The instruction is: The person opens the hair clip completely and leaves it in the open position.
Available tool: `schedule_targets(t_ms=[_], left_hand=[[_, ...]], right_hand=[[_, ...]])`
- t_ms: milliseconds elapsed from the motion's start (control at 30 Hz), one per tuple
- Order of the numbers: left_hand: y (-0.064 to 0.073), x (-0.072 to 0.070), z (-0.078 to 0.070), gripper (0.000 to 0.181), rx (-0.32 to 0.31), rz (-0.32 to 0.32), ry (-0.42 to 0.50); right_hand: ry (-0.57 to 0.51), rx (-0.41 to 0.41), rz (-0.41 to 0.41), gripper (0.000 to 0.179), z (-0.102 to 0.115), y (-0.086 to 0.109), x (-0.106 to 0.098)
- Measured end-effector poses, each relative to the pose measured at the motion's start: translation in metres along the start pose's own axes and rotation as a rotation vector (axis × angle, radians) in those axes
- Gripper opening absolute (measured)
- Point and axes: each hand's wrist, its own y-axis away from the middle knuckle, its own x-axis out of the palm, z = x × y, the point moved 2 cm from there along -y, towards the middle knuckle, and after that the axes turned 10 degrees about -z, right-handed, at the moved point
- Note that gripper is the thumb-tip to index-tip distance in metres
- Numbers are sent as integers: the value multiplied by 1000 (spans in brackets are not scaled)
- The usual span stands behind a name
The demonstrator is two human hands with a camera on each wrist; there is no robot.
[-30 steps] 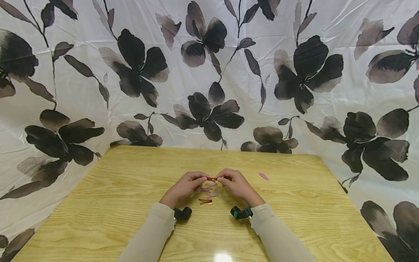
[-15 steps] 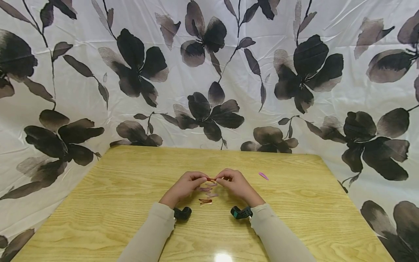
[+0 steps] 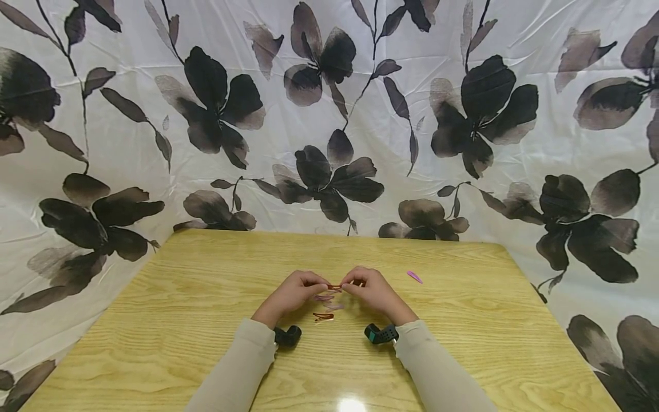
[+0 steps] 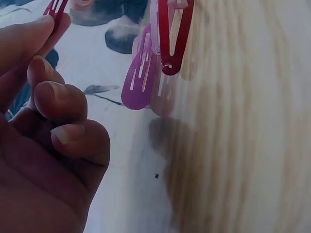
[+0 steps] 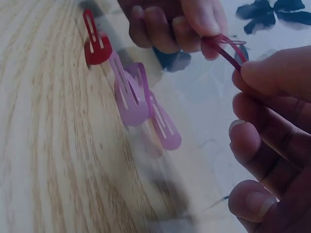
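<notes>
Both hands meet over the row of clips, each pinching one end of a red snap hair clip (image 3: 334,286). My left hand (image 3: 297,294) grips its left end between thumb and forefinger. The right hand (image 3: 372,292) has the other end by thumb and fingertip. In the right wrist view the held clip (image 5: 224,52) has its slim parts spread apart. Below the hands lie a purple hair clip (image 4: 138,90), a pale pink hair clip (image 3: 334,307) and, nearest the body, another red hair clip (image 5: 98,51). One more light clip is partly hidden under the held one.
A bright pink hair clip (image 3: 414,277) lies apart, right of the right hand. Dark wrist-worn devices (image 3: 287,336) sit at both wrists. The wooden table (image 3: 206,274) ends at a floral cloth (image 3: 329,114) behind.
Both hands, with the red hair clip between them, have come down slightly toward the body. The clips on the table have stayed in place.
</notes>
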Motion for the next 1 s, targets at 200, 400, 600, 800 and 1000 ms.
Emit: schedule_targets(t_ms=[200,400,600,800,1000], left_hand=[[0,2,-5,15,13,8,-42],[0,5,-8,10,26,-4,-115],[0,8,-16,6,44,-19,-176],[0,13,-24,4,92,-30,-261],[1,18,-29,5,120,8,-330]], right_hand=[[20,5,50,12,-10,-1,-3],[37,-1,104,10,-19,-3,-6],[32,5,165,10,-22,-4,-10],[29,23,192,9,-26,-6,-13],[17,50,211,10,-29,-6,-14]])
